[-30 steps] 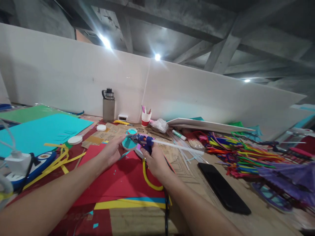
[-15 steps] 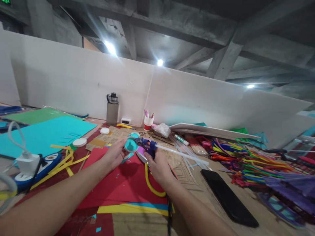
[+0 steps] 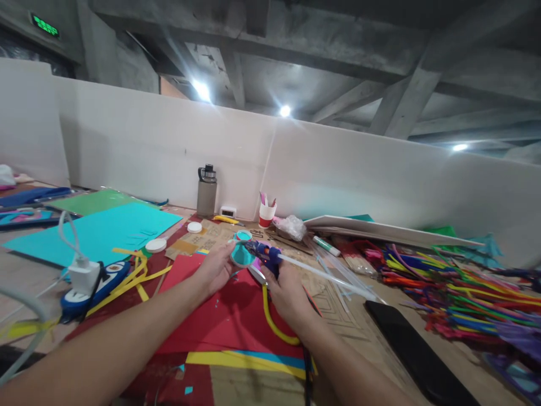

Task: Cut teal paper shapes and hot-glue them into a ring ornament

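My left hand (image 3: 218, 267) grips a small round container (image 3: 242, 255) with a white rim and turquoise inside, tilted toward me. My right hand (image 3: 287, 290) is wrapped round a dark blue glue gun (image 3: 270, 257), with a long clear glue stick (image 3: 325, 274) out of its back. The gun's nozzle is at the container's right rim; whether it touches is unclear. Below both hands lie red sheets (image 3: 228, 316) over yellow and blue ones. Another round turquoise piece (image 3: 243, 235) stands just behind the container. A yellow strip (image 3: 273, 324) curves below my right hand.
A black phone (image 3: 418, 349) lies at the right, near many colourful pipe cleaners (image 3: 465, 282). A bottle (image 3: 207, 194) and a cup of pens (image 3: 267, 214) stand by the white partition. On the left are turquoise card (image 3: 97, 228) and a power strip (image 3: 103, 287).
The view has turned left, so everything appears further right. The container seems tipped a little more toward me. Both hands keep their holds.
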{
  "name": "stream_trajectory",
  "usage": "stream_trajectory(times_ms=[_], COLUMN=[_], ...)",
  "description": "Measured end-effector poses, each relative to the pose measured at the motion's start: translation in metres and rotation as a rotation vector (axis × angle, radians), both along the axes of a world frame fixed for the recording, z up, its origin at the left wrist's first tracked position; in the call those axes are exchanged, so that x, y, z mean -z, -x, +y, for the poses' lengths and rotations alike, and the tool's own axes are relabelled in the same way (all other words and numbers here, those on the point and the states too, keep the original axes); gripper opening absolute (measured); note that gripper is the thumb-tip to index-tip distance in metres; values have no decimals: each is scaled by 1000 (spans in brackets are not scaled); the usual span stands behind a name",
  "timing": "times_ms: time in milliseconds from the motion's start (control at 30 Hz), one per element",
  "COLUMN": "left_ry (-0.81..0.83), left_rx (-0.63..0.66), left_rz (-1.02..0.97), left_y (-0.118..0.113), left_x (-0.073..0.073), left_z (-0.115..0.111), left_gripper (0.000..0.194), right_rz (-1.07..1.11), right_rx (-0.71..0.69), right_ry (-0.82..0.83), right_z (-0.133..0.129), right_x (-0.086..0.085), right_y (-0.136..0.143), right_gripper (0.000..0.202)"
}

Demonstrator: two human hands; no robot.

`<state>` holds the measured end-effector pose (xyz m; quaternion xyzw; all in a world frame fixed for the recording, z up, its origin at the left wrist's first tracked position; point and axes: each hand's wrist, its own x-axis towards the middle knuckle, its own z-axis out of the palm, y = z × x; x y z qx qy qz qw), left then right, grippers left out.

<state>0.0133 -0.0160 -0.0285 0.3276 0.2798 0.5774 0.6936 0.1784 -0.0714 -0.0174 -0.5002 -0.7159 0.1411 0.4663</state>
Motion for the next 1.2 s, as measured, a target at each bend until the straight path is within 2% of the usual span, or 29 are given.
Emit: stream_trajectory(times_ms=[67, 200, 267, 467, 800, 967, 1200], left_ry=[-1, 50, 72, 99, 130, 143, 48], left_rx=[37, 232, 287, 203, 115, 157, 206], left_rz=[-9, -87, -119, -102, -126, -112, -46], left_y=[1, 5, 6, 3, 1, -1, 4], left_x=[0, -6, -9, -10, -12, -12, -16], left_z=[-1, -4, -5, -1, -1, -3, -5], left_gripper=[13, 20, 22, 20, 25, 26, 31], right_rz=[-12, -29, -20, 12, 2, -50, -46], right_rx=[-7, -12, -24, -110, -19, -64, -146], right_ry=[-9, 15, 11, 28, -19, -5, -11], right_z=[0, -2, -3, -5, -4, -7, -14], right_x=[0, 1, 1, 3, 0, 4, 2], right_y=[0, 0, 1, 4, 2, 5, 8], right_gripper=[28, 29, 30, 32, 31, 29, 32])
